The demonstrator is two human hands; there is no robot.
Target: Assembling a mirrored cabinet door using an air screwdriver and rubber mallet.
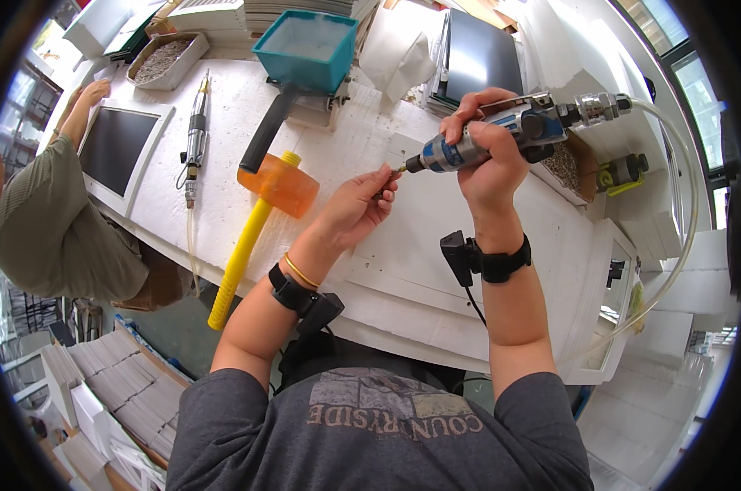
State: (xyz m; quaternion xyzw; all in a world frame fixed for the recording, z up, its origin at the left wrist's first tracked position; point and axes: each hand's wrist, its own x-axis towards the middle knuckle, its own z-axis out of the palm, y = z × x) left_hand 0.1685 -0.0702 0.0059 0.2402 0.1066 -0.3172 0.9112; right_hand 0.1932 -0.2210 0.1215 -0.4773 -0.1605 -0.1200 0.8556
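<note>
My right hand (pixel 495 159) is wrapped round a blue and silver air screwdriver (pixel 456 151), its nose pointing left. A clear hose runs from its back end. My left hand (pixel 358 206) is closed in a pinch right at the driver's tip. A small brassy bit or screw shows there, too small to tell which, and what else the fingers hold is hidden. Below both hands lies a flat white panel (pixel 419 262) with small holes. Left of my left hand, a mallet with an orange head (pixel 284 186) and yellow handle rests on the table.
A teal tray (pixel 305 51) stands at the back, a black handle beneath it. Another slim air driver (pixel 196 135) lies at left. Boxes of small hardware (pixel 170 61) (pixel 563 170) sit at both sides. A co-worker's hand (pixel 94 92) touches a framed dark panel (pixel 121 147).
</note>
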